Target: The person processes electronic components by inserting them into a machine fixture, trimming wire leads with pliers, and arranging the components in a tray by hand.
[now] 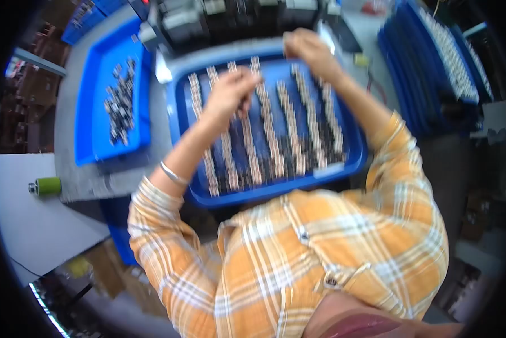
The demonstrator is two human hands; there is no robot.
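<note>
Below me lies a blue tray (194,194) holding several rows of small copper-coloured and black parts (268,121). My left hand (230,94) is over the tray's far left half, its fingers pinched together above the rows; anything between them is too small to make out. At the tray's far right edge is my right hand (309,50), fingers curled closed, near the dark machine. Whatever those fingers hold is hidden.
A second blue tray (84,141) on the left holds a heap of small dark metal parts (120,104). A dark machine (191,22) stands behind the main tray. Stacked blue trays (402,73) rise at the right. A green cylinder (47,186) lies at the far left.
</note>
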